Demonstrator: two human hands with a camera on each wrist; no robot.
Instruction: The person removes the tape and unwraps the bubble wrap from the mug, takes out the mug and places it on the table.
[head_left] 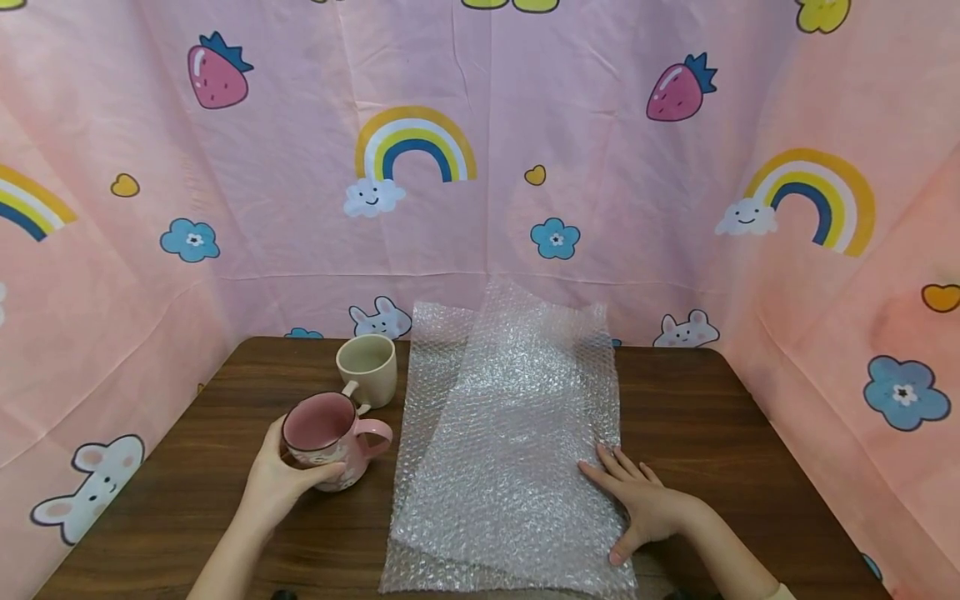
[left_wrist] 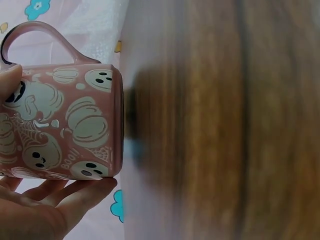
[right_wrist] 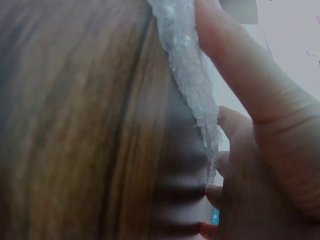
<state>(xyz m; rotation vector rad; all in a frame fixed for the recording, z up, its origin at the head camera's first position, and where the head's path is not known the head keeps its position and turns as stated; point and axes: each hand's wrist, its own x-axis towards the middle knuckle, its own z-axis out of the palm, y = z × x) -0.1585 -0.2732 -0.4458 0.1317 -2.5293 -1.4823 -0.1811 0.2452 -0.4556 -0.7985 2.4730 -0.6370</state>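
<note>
Holding the pink mug (head_left: 330,437) in a curled grip just left of the bubble wrap (head_left: 510,442), the left hand (head_left: 281,479) had wrapped nothing yet; the right hand (head_left: 645,504) lay flat on the wrap's right edge, the cream cup (head_left: 367,368) waiting behind the mug.

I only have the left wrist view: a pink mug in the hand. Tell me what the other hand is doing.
Observer: The right hand lies flat on the bubble wrap, near its right edge.
Operator: Report what else is on the table.
Observer: A cream mug stands just behind the pink mug.
Operator: Say where the wrap lies from the mug.
Observer: It is spread on the table to the right of the pink mug, which the left hand grips.
</note>
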